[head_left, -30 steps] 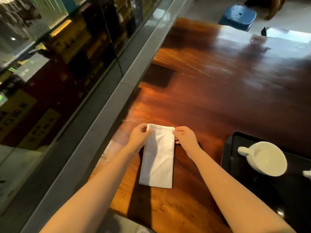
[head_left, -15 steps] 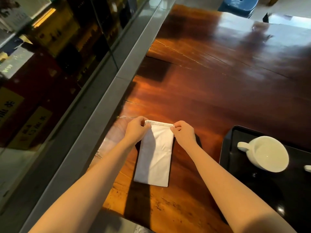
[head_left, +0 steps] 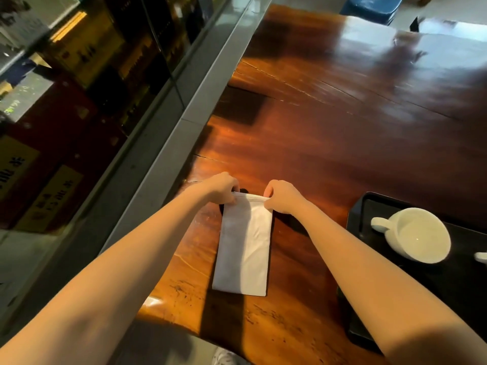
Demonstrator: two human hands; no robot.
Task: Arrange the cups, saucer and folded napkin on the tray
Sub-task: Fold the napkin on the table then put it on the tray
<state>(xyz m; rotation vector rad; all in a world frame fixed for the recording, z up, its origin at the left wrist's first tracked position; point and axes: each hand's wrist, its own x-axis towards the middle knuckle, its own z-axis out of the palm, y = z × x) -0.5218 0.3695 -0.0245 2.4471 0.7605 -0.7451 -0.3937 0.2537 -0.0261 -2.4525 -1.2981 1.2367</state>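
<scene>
I see one white folded napkin point(head_left: 243, 246) lying on the wooden table point(head_left: 329, 143), my left hand point(head_left: 220, 188) and right hand point(head_left: 283, 196) each pinching a far corner. Right of it, one black tray point(head_left: 355, 219) holds one white cup point(head_left: 419, 234); a second white piece point(head_left: 481, 256) is cut off.

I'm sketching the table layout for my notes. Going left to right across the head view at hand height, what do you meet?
Left hand → white napkin → right hand → black tray → white cup. Both hands pinch the napkin's far corners.
</scene>
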